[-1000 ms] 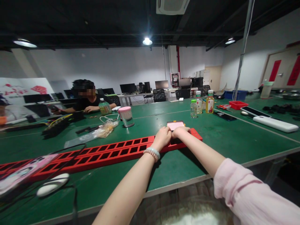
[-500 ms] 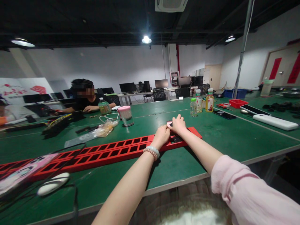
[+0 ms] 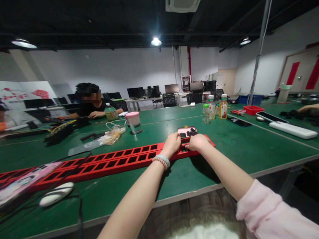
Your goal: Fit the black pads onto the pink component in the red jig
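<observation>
A long red slotted rack (image 3: 119, 163), with two rows of square openings, lies slantwise across the green table. My left hand (image 3: 171, 144) rests on it near its right end, fingers curled over the rack and partly hidden. Close by on the right, my right hand (image 3: 198, 143) is bent down to an opening, its fingers drawn together; whatever they pinch is hidden. Just behind both hands stands a small open box (image 3: 179, 130) holding several small black parts (image 3: 191, 132).
A pink phone-like item (image 3: 32, 181) overlies the rack's left part, beside a white mouse (image 3: 56, 195) and black cables. Farther back are a pink-lidded cup (image 3: 134, 122), drink bottles (image 3: 223, 108), a red tray (image 3: 253, 110) and a white power bank (image 3: 292, 129). A person (image 3: 87, 103) sits opposite.
My right hand has come from above the small box down to the rack, uncovering the black parts. My left hand stays in place. Another person's hand has appeared at the far right edge.
</observation>
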`<state>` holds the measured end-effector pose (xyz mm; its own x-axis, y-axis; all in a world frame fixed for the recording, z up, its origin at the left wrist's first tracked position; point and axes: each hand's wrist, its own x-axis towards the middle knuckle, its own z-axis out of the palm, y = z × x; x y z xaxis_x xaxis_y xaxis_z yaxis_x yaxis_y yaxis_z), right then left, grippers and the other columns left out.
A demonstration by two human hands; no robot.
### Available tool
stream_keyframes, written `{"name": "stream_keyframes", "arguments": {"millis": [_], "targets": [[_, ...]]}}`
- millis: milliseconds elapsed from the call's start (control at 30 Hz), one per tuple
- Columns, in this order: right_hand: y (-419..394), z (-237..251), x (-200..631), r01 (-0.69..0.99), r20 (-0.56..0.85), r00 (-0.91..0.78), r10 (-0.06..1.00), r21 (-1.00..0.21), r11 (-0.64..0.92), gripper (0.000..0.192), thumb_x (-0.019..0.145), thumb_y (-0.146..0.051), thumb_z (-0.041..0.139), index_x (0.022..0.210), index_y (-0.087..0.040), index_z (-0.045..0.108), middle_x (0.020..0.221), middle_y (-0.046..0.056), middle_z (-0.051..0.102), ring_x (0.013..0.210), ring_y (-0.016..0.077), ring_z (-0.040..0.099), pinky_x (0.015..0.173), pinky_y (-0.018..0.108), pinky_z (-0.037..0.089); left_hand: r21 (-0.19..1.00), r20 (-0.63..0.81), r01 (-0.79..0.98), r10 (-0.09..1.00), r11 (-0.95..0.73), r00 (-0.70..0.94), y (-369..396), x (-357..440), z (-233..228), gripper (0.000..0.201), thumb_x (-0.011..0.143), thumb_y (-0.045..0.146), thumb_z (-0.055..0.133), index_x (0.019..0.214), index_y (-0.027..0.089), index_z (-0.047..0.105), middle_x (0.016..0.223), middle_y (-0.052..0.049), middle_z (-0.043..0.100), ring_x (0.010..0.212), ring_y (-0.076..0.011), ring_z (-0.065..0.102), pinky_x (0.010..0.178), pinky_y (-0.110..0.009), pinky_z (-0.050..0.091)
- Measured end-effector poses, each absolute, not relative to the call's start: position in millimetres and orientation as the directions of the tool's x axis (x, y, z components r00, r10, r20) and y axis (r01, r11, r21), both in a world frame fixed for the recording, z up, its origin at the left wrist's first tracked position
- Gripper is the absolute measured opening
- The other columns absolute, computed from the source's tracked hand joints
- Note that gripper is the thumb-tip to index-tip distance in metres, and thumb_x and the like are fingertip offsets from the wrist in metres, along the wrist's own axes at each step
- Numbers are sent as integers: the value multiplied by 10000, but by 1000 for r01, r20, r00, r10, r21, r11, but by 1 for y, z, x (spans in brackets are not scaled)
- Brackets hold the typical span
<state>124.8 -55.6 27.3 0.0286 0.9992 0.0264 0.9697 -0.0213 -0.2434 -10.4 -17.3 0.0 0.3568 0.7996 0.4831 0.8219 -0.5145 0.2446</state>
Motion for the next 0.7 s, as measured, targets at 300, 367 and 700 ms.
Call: {"name": "stream_keyframes", "arguments": {"millis": [300,367,700], "targets": [[-63,32,105,946,-276,243,930,-143,-290,845,622,-666,541,1285,-153,433,1331,247,265,1084,407,461,772,602,365,239,476,824,802,-514,362,-20,-10,1,303,850,183,329,873,140,627,891,-89,646,826,-173,571,742,-252,419],[-59,30,104,957,-265,223,938,-122,-262,774,643,-626,551,1237,-133,485,1326,252,284,1040,383,494,810,580,328,239,472,827,805,-509,360,-19,-10,1,306,853,185,326,868,139,628,882,-90,647,822,-173,574,738,-252,421],[-75,34,95,989,-72,149,986,14,-148,460,793,-384,469,1153,-113,561,1233,227,424,879,300,568,832,550,252,223,459,836,811,-501,364,-18,-9,1,314,854,199,328,851,143,637,886,-88,653,821,-176,582,746,-252,423]]}}
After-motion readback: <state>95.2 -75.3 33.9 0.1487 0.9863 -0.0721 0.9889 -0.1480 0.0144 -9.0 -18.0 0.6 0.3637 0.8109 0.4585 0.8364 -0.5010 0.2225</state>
